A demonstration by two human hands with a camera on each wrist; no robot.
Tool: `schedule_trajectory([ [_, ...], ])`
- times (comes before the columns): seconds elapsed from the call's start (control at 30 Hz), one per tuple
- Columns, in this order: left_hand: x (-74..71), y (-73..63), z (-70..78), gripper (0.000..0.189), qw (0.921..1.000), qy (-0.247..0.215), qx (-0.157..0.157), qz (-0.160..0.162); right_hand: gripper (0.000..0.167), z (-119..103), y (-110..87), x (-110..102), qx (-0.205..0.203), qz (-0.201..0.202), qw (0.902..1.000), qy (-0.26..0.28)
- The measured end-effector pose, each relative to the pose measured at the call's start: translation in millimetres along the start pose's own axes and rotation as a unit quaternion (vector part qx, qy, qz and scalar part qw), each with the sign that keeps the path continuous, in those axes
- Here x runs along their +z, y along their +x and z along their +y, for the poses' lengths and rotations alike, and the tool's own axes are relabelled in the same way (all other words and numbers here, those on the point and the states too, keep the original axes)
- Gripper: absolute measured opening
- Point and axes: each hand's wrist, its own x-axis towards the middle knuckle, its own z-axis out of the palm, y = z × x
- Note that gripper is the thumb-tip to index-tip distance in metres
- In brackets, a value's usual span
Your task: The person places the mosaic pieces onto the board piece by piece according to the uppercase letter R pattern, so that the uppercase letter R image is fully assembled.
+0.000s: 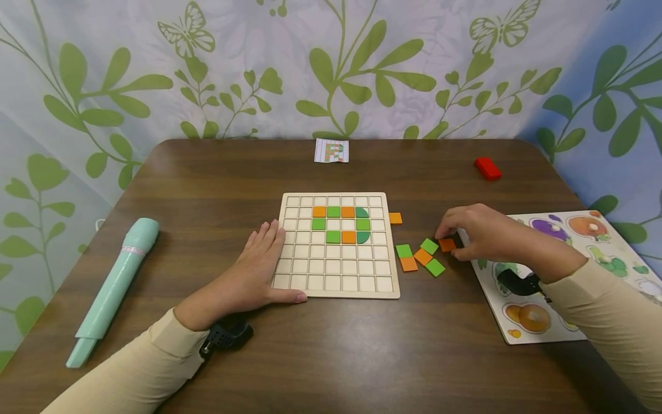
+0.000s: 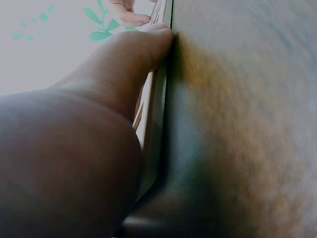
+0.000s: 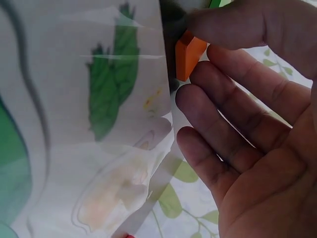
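Note:
A pale wooden grid board (image 1: 342, 282) lies in the middle of the table, with orange, green and dark green rounded pieces set in its upper cells. My left hand (image 1: 253, 276) rests along the board's left side, fingers straight, thumb at the front edge. To the right of the board, my right hand (image 1: 486, 233) pinches an orange square tile (image 1: 447, 245) between thumb and fingertips. In the right wrist view this tile (image 3: 187, 57) shows its thick edge beside the fingertips. Several loose green and orange tiles (image 1: 423, 256) lie between the board and this hand.
One orange tile (image 1: 395, 218) lies at the board's right edge. A vegetable picture board (image 1: 517, 333) sits under the right forearm. A red block (image 1: 488, 168) and a small printed card (image 1: 331, 150) lie farther back. At left is a mint-green wand-shaped object (image 1: 114, 290).

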Motion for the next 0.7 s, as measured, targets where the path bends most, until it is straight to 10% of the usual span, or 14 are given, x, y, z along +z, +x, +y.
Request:
schedule_trajectory([
  [0.7, -1.0, -0.4, -0.3, 0.134, 1.0, -0.005, -0.003, -0.003, 0.027, -5.6, 7.7, 3.7, 0.007, 0.007, 0.9999, -0.003],
])
